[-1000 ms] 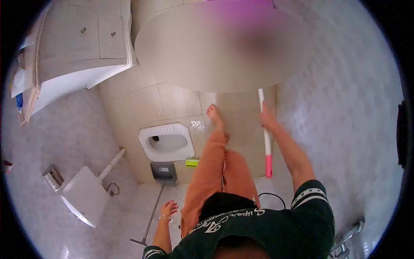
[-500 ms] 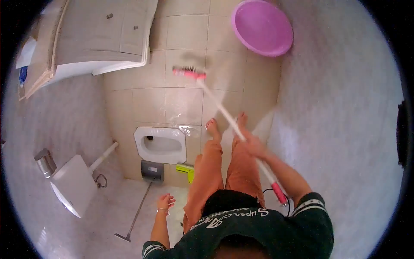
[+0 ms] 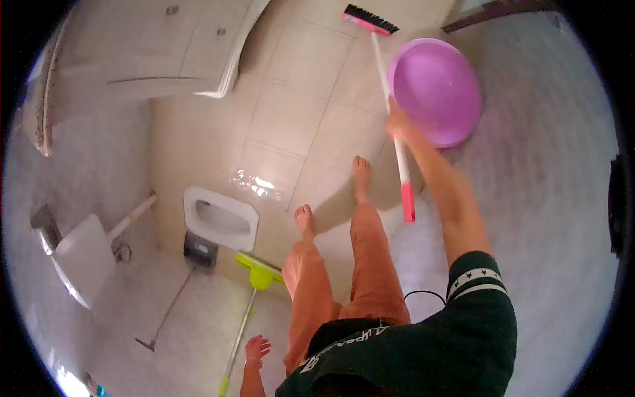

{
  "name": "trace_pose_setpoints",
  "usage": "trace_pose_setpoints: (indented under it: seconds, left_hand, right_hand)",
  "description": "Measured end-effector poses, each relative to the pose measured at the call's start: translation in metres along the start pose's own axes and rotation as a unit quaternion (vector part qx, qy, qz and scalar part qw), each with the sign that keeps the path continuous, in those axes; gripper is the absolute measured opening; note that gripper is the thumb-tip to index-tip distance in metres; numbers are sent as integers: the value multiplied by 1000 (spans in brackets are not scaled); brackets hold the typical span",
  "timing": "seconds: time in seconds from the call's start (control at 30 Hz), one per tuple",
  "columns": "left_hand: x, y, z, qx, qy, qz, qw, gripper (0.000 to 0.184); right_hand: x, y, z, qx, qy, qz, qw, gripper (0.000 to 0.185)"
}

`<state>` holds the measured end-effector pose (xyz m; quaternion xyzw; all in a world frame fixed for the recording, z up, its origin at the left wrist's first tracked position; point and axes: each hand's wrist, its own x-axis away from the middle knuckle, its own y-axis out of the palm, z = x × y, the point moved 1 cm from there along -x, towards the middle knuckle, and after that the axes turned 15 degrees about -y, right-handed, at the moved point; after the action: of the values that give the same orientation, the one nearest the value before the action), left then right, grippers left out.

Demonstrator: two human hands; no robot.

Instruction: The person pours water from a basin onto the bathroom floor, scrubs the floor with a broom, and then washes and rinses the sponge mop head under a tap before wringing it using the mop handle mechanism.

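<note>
My right hand is wrapped round the white handle of a long-handled floor brush. The brush has a pink head with black bristles, at the top of the view, and a pink grip end pointing back toward me. Just right of this hand stands a round purple basin. My left hand hangs low by my side, empty, its fingers loosely apart. Close to it leans a squeegee with a lime-green head and a pale pole.
A white squat toilet is set in the tiled floor, with a grey dustpan-like bin below it. Water glistens on nearby tiles. A cabinet fills the upper left; a white cistern hangs on the left wall.
My right hand has carried the brush forward and right, from the middle floor to beside the basin. My view has turned and shifted, showing more of the squeegee's pole.
</note>
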<state>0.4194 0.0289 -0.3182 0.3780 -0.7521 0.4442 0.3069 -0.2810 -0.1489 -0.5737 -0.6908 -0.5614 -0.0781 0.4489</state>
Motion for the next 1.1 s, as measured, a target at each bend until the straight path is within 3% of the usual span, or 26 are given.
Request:
trace_pose_setpoints:
  seconds: [0.07,0.1,0.13,0.17,0.2,0.27,0.3,0.37,0.47,0.5,0.57,0.67,0.8,0.87,0.9,0.97,1.03,1.1]
  left_hand:
    - [21,28,-29,-11,-6,-27,1000,36]
    - [29,41,-34,-1,-9,-28,1000,36]
    - [35,54,-37,-9,-28,-49,998,35]
    - [42,63,-42,-19,-48,-68,996,35]
    - [51,73,-44,-11,-53,-66,996,35]
    - [64,95,-25,-6,-49,-54,997,29]
    - [64,101,-22,-2,-50,-54,997,29]
    - [65,103,-23,67,-16,-41,997,30]
    - [47,100,-36,59,-7,-37,998,38]
    - [42,101,-43,68,-15,-37,997,38]
    - [29,102,-55,59,-15,-57,997,38]
    - [-1,104,-73,50,-20,-100,994,36]
    - [-41,81,-93,64,4,-158,985,34]
    - [-67,54,-103,81,12,-144,986,33]
    - [-83,39,-107,75,14,-148,986,33]
    - [-117,-1,-131,97,10,-122,988,33]
    - [-131,-41,-142,77,11,-99,992,33]
    - [-146,-71,-145,62,22,-78,995,33]
  right_hand:
    - [68,17,-19,73,27,-120,990,73]
    - [91,47,7,74,-4,-132,988,73]
    - [124,79,34,50,-105,-96,989,74]
    - [146,74,4,24,-1,-232,972,69]
    - [170,113,31,42,-97,-206,973,64]
    - [177,131,29,60,-196,-182,962,59]
    - [180,100,-24,102,-142,-285,942,60]
    - [194,76,-57,143,-83,-391,906,61]
    - [209,79,-42,155,-257,-311,902,58]
    - [212,90,-18,78,-311,-215,922,58]
    - [212,87,-7,-21,-300,-118,946,57]
    - [159,64,-48,25,-64,-201,977,55]
    - [108,143,-31,77,-88,-139,983,65]
    - [135,190,-31,89,-80,-111,987,69]
    - [169,218,-45,178,-107,-113,972,71]
    - [233,259,-78,215,-41,-258,941,77]
    - [287,328,-59,55,-21,-270,961,77]
    - [322,364,-60,-25,-80,-231,969,75]
